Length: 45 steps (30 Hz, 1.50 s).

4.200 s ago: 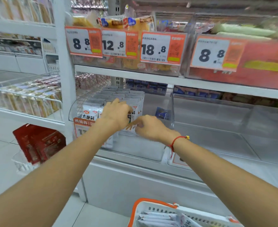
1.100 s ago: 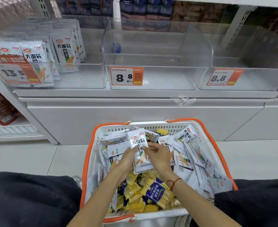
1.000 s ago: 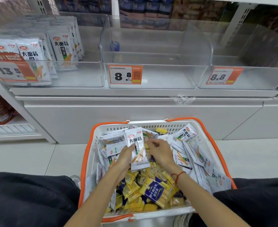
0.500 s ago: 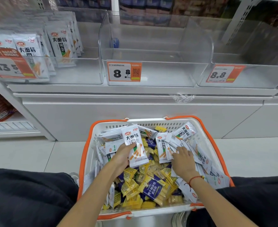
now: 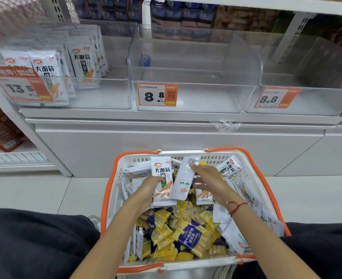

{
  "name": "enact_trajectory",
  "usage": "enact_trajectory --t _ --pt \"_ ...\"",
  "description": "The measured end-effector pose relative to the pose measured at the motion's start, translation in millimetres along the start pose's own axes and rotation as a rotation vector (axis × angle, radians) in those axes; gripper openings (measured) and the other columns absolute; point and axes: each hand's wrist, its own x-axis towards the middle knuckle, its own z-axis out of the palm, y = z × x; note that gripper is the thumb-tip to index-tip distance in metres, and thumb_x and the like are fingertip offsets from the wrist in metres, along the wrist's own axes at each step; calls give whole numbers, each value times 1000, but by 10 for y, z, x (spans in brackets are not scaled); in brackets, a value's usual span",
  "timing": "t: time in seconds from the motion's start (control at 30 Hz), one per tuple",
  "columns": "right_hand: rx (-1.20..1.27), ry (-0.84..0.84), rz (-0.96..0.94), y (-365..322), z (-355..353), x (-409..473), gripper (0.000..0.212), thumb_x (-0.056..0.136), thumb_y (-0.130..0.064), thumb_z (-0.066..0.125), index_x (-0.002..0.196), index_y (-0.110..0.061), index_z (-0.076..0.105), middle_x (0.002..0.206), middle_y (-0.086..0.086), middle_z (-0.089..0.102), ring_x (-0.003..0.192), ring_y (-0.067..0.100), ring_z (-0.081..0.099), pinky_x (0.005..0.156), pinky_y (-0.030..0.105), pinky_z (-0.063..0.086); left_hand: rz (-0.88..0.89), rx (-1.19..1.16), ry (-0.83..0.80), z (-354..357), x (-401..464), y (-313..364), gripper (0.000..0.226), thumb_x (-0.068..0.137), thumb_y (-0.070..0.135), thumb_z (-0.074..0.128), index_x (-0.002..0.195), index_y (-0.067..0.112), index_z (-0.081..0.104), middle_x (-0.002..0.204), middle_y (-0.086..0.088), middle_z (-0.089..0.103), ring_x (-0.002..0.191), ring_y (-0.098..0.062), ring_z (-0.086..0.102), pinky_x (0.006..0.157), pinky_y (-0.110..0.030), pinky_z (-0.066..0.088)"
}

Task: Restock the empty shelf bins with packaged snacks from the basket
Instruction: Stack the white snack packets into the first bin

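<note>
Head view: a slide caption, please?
Left hand and right hand each lift a white snack packet from the basket.

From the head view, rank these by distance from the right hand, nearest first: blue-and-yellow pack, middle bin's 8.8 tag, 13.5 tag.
From the right hand:
1. Blue-and-yellow pack, below in the basket.
2. 8.8 tag, middle bin, above.
3. 13.5 tag, far left bin.

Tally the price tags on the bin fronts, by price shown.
13.5 tag: 1
8.8 tags: 2
Total: 3
</note>
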Motion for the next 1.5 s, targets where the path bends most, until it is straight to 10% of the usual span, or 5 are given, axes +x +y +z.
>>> enact_trajectory --t 0.4,0.73,0.97,1.2,1.5 --pt "-1000 -102 -973 -6 235 -24 37 85 -7 66 110 -35 70 129 -10 61 128 12 47 105 27 36 -50 -363 -206 -290 -115 105 47 102 34 22 119 9 58 102 -15 66 76 -25 66 61 -30 51" --pt "-1002 -286 -821 374 380 0 45 100 -4 38 137 -28 50 154 -15 25 147 8 1 118 30 -6 -51 -467 -265 -238 -197 82 39 98 30 35 124 10 57 88 -11 65 65 -23 65 55 -28 53" --pt "-423 -65 -418 205 401 -42 34 101 -13 37 125 -26 57 141 -11 46 130 13 43 105 28 36 -2 -429 -165 -143 -152 18 35 100 18 40 129 7 55 101 -13 67 82 -25 63 79 -38 51" --pt "-1074 239 135 966 -421 506 51 91 -50 52 56 -15 37 73 9 47 68 23 48 55 25 32 65 -358 -111 -97 -98 -39 28 99 18 47 124 10 57 113 -13 67 92 -25 64 98 -45 46" --pt "-587 318 89 1035 -259 544 23 81 -16 74 82 -15 52 98 12 62 90 26 59 78 37 50 9 -363 -33 -47 -85 -75 26 100 19 44 121 10 56 98 -9 67 83 -23 62 80 -36 50"
